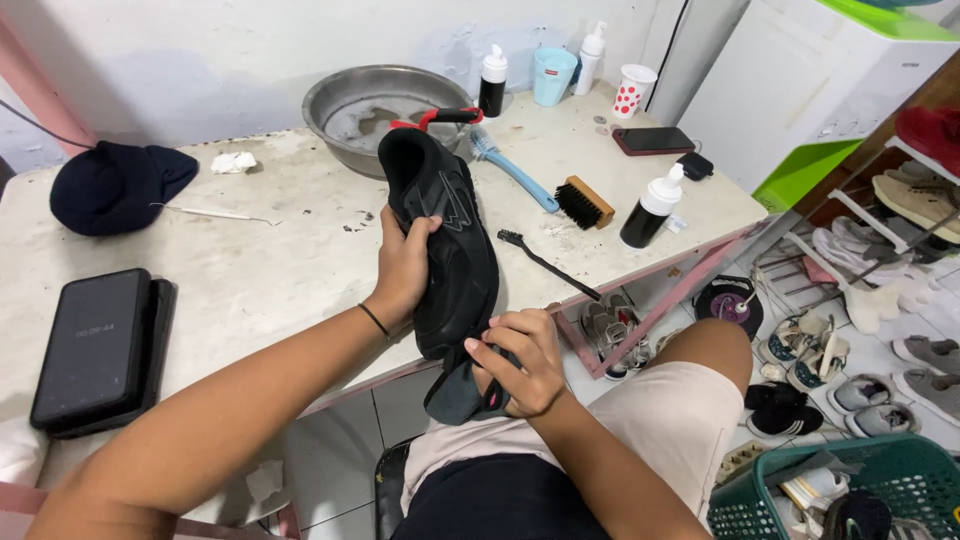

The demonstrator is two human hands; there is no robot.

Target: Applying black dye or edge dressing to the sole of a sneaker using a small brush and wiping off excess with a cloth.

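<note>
Head view: my left hand (402,268) clamps the black shoe (445,240); my right (520,362) pinches a dark cloth (455,392) at its heel. Loosening could drop it beside the basin (340,100).

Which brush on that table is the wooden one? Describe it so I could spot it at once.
Start at the metal basin at the back of the white table. To its right a blue-handled brush runs slantwise; just past its lower end lies the wooden brush, beside a black bottle with a white pump top. It is the only short, blocky one, with a tan wooden back and black bristles.
</note>
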